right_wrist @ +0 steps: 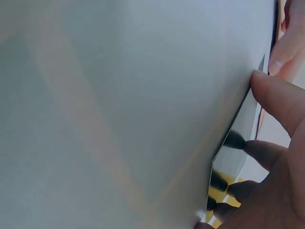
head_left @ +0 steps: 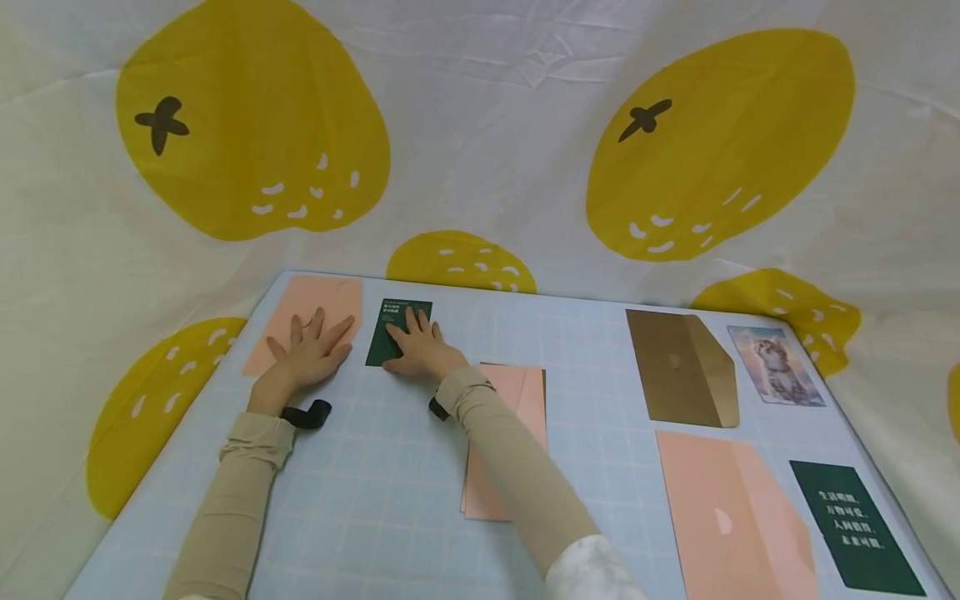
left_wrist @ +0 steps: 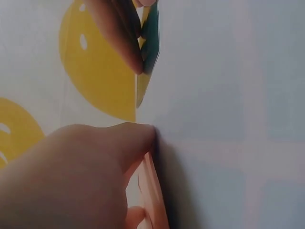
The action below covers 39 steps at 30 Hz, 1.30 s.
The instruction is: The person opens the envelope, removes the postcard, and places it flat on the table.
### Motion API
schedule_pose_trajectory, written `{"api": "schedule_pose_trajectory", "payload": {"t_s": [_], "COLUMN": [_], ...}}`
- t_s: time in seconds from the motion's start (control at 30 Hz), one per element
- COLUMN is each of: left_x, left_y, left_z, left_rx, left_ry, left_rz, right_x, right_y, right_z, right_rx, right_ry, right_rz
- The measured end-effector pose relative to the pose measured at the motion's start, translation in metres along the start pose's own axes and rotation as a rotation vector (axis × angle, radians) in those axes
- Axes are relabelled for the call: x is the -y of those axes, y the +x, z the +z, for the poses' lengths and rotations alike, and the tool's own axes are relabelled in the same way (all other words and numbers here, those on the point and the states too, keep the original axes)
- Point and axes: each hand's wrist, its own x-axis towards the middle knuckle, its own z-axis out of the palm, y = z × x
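Note:
My left hand (head_left: 302, 358) rests with fingers spread on a pink envelope (head_left: 326, 296) at the far left of the table. To its right, my right hand (head_left: 420, 346) lies spread on a dark green card (head_left: 378, 342) with pale printed lettering, covering part of it. In the left wrist view, the left thumb (left_wrist: 136, 138) touches the edge of the pink envelope (left_wrist: 155, 191). The right wrist view has the right thumb (right_wrist: 271, 93) at the edge of the glossy card (right_wrist: 238, 136).
Beneath my right forearm is a stack of pink envelopes (head_left: 517, 396). On the right lie a brown envelope (head_left: 663, 358), a kitten picture card (head_left: 776, 367), a larger pink envelope (head_left: 708, 475) and another green card (head_left: 855, 525). A lemon-patterned cloth (head_left: 487, 150) hangs behind the table (head_left: 360, 500).

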Motion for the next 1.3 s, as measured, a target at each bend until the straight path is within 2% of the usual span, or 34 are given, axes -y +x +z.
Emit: {"api": "schedule_pose_trajectory", "payload": {"t_s": [0.23,0.4,0.5,0.6,0.77,0.83,1.0,1.17,1.3], "left_x": [-0.008,-0.021,-0.037,-0.059,-0.098,-0.111,-0.141,-0.162,-0.172], "left_y": [0.000,-0.003,-0.006,-0.012,-0.024,-0.029,-0.039,-0.042,-0.041], "left_z": [-0.005,-0.013,-0.020,-0.027,-0.025,-0.018,0.003,0.028,0.044], "left_rx": [-0.014,-0.072,-0.122,-0.172,-0.230,-0.207,-0.081,0.008,0.095], "left_ry": [-0.008,-0.019,-0.029,-0.016,0.046,0.035,-0.019,0.008,0.032], "left_rz": [0.022,0.063,0.119,0.204,0.350,0.406,0.493,0.539,0.528], "right_x": [-0.009,-0.023,-0.033,-0.043,-0.060,-0.067,-0.087,-0.108,-0.123], "right_y": [-0.002,-0.014,-0.029,-0.049,-0.087,-0.102,-0.138,-0.172,-0.196], "right_z": [-0.003,-0.016,-0.030,-0.045,-0.062,-0.065,-0.066,-0.052,-0.031], "right_rx": [-0.030,-0.082,-0.106,-0.132,-0.187,-0.209,-0.232,-0.226,-0.195], "right_ry": [0.000,0.031,0.093,0.140,0.202,0.222,0.222,0.219,0.232], "right_rz": [-0.072,-0.166,-0.219,-0.249,-0.268,-0.281,-0.301,-0.291,-0.251]}}
